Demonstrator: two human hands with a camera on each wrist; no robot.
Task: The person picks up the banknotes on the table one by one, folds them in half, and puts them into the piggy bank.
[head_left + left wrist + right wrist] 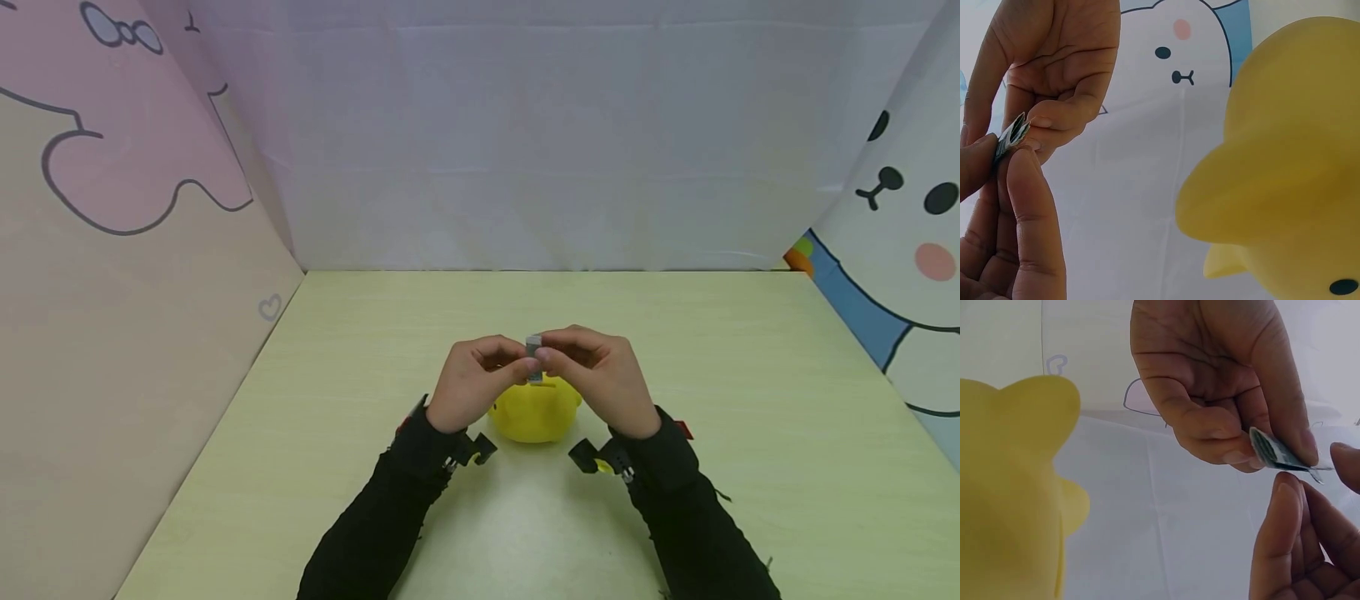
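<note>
A small folded banknote (533, 360) with grey-green print is held up between both hands. My left hand (474, 382) pinches its left side with thumb and fingers. From the other side, the thumb and fingers of my right hand (609, 377) pinch it too. In the right wrist view the folded banknote (1274, 452) shows several layers at its end. Right below the hands a yellow animal-shaped piggy bank (534, 418) stands on the table, a dark slit on its top. The left wrist view shows the rounded yellow piggy bank (1297, 137) with a black eye.
A pale yellow-green table (360, 350) lies beneath. White cloth (525, 133) hangs behind it, and printed cartoon walls stand at the left and right. Each black sleeve carries a small dark camera mount (588, 457) close beside the piggy bank.
</note>
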